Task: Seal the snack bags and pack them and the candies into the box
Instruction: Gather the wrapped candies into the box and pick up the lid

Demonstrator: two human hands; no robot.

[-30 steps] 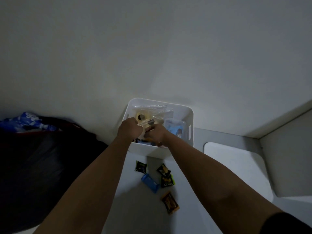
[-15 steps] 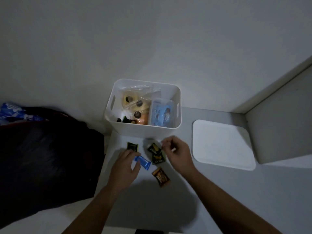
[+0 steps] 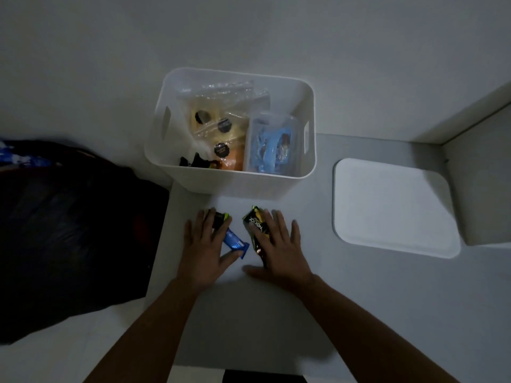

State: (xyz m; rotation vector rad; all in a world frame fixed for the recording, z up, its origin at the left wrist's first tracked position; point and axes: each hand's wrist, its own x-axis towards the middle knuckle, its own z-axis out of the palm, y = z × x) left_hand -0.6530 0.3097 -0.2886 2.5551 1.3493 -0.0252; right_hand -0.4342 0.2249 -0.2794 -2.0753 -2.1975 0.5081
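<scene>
The white box (image 3: 229,179) stands at the back of the table against the wall. Inside it lie clear snack bags with yellow cookies (image 3: 218,125), a bag of blue snacks (image 3: 273,145) and a few dark candies (image 3: 197,162). In front of the box, my left hand (image 3: 204,250) lies flat with spread fingers over a black-green candy (image 3: 220,218), and a blue candy (image 3: 235,241) sits between its thumb and forefinger. My right hand (image 3: 279,247) lies flat on the black-yellow candies (image 3: 255,225). Neither hand is closed around anything.
A white lid (image 3: 392,208) lies flat to the right of the box. A large black bag (image 3: 69,230) fills the left side, with a blue package (image 3: 16,158) behind it. A pale ledge (image 3: 481,172) rises at the far right.
Both hands left the box and came down to the table. They moved from hovering beside the candies to lying flat on them, the right hand now covering the black-yellow ones.
</scene>
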